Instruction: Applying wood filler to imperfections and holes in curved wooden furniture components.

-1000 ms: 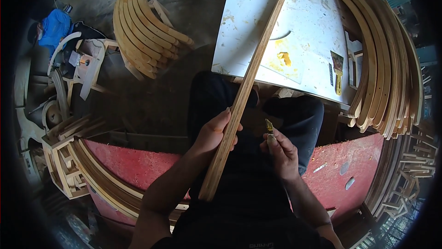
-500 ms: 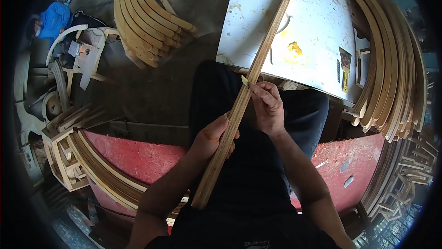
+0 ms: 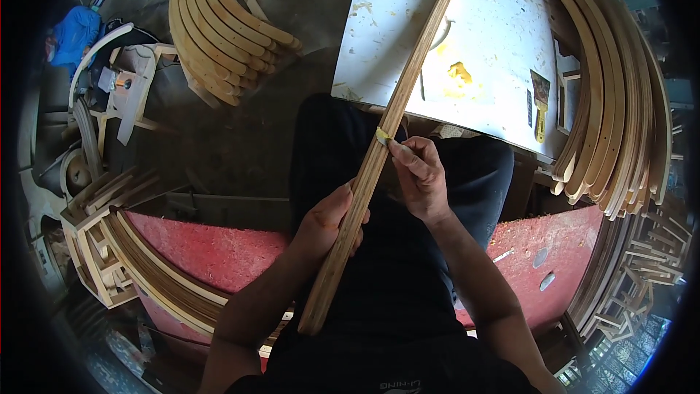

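You sit looking down at your lap, dark trousers filling the middle of the view. Your left hand (image 3: 328, 215) is closed around a long wooden strip (image 3: 379, 150), gripping it near its lower part. The strip slants from your lap up and to the right, crossing over a white desk (image 3: 496, 44) spattered with yellow stains. Your right hand (image 3: 419, 172) is pinched shut on a small yellow scrap (image 3: 382, 134), pressed against the strip's edge. On the desk lies a putty knife (image 3: 540, 102) with a yellow handle. A red board (image 3: 211, 252) dusted with sawdust runs beneath your legs. Stacks of curved wooden pieces (image 3: 219, 22) rest on the dark floor at upper left, and more curved strips (image 3: 620, 110) pile at right.
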The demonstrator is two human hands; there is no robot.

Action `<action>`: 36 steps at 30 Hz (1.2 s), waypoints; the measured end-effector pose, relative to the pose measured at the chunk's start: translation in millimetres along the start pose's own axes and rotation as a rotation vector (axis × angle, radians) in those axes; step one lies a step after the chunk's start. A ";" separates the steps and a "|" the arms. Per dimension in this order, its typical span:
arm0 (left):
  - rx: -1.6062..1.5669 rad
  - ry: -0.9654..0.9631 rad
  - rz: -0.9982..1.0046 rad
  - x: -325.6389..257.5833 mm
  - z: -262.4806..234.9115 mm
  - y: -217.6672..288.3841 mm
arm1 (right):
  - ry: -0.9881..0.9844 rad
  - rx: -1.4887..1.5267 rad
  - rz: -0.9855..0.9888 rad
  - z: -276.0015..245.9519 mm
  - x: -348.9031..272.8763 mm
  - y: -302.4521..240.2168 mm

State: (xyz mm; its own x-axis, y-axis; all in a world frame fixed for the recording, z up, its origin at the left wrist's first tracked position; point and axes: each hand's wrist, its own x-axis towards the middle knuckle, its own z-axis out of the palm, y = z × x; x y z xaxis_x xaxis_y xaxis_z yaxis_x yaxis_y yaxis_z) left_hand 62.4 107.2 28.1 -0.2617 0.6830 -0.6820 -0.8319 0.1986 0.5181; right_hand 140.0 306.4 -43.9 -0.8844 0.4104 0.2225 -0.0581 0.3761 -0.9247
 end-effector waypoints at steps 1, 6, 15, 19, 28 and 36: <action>-0.005 -0.005 0.005 0.0 -0.6 -0.8 | -0.014 -0.054 -0.023 -1.3 0.9 -2.0; 0.019 -0.033 0.008 0.9 -3.3 -1.7 | -0.076 -0.175 -0.032 -13.0 -7.0 -10.3; -0.015 -0.039 0.026 1.9 -2.8 -3.9 | -0.173 -0.290 -0.022 -32.3 -17.0 -28.1; -0.037 -0.044 0.037 1.4 -4.8 -4.1 | -0.180 -0.208 0.068 -49.1 -19.9 -28.0; -0.024 -0.018 -0.035 1.1 -1.1 -2.1 | 0.065 0.853 0.855 -14.5 18.9 7.7; -0.044 -0.004 -0.018 1.2 -0.9 -4.2 | -0.061 0.660 1.033 -30.8 29.5 4.1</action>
State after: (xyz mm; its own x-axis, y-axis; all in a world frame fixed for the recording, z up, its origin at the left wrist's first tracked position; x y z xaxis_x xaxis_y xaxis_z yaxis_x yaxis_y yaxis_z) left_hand 65.1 106.5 24.6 -0.2447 0.6827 -0.6885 -0.8572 0.1796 0.4827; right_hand 128.0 345.6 -31.6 -0.6729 0.2207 -0.7060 0.4751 -0.6026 -0.6412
